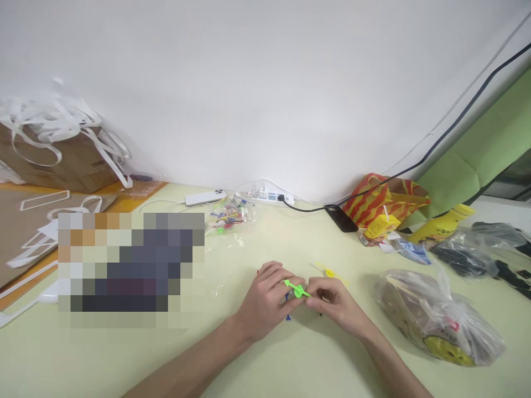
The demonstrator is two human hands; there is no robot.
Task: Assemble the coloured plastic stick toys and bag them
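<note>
My left hand (267, 301) and my right hand (334, 301) meet over the pale green table (290, 359), and both pinch a small bright green plastic piece (297, 289) between their fingertips. A small blue piece (287, 298) shows under my left fingers; whether that hand grips it I cannot tell. A yellow plastic piece (329, 272) lies on the table just beyond my right hand. A clear bag of small coloured pieces (228, 217) lies farther back.
A power strip (265, 195) and a white remote (205, 197) lie by the wall. A dark phone (341, 218), a striped bag (385, 202) and yellow packets sit at right. Clear plastic bags (435, 318) lie near my right arm. Cardboard with white strips (62, 149) stands at left.
</note>
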